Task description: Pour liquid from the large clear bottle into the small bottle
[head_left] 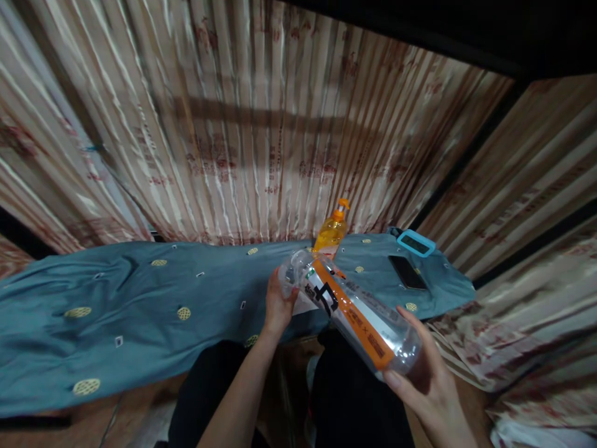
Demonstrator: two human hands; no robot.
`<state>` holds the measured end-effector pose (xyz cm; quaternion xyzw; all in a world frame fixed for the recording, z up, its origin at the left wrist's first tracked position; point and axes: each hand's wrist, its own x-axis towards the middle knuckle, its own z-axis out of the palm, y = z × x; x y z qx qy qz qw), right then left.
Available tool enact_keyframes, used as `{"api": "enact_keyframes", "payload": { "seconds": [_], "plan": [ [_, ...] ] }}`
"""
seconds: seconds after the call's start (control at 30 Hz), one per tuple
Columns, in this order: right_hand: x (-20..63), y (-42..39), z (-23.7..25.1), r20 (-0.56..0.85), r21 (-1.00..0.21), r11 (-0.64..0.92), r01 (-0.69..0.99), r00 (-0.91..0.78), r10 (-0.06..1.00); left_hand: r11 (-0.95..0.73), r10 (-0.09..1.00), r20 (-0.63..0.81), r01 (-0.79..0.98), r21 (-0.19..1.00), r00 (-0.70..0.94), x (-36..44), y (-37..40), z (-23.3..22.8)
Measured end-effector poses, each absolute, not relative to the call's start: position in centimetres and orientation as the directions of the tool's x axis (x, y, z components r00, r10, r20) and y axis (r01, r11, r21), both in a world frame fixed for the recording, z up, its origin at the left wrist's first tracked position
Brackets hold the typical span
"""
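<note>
A large clear plastic bottle (354, 314) with an orange and silver label is held tilted above my lap, its narrower end toward the upper left. My left hand (280, 305) is closed around that end. At the lower right, my right hand (426, 373) grips the base, thumb on the near side and fingers behind. The bottle looks see-through at both ends; no liquid shows in it. Just behind its upper end stands an orange pump bottle (331, 233) of yellow liquid, partly hidden by the held bottle. Something white lies under the bottle, mostly covered.
A teal cloth (140, 298) with yellow pineapple prints covers the narrow table. To the right lie a black phone (407, 272) and a light-blue framed device (416, 243). Patterned curtains (242, 124) hang behind and to the right, with dark frame bars.
</note>
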<state>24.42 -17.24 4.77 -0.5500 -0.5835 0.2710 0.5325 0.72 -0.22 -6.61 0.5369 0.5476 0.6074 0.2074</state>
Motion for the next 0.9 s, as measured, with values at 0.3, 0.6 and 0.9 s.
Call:
{"api": "enact_keyframes", "payload": {
  "seconds": [0.3, 0.6, 0.9],
  "plan": [
    [26.7, -17.4, 4.2, 0.332, -0.854, 0.241, 0.462, 0.127, 0.935, -0.305, 0.861, 0.416, 0.356, 0.883, -0.293, 0.4, -0.4, -6.8],
    [24.7, -18.6, 5.3, 0.294, -0.899, 0.168, 0.404, 0.274, 0.916, -0.287, 0.868, 0.405, 0.375, 0.881, -0.286, 0.7, -0.6, -6.9],
    [29.0, -18.9, 4.6, 0.361, -0.748, 0.301, 0.592, -0.018, 0.932, -0.319, 0.866, 0.435, 0.397, 0.861, -0.247, 0.5, -1.0, -6.6]
  ]
}}
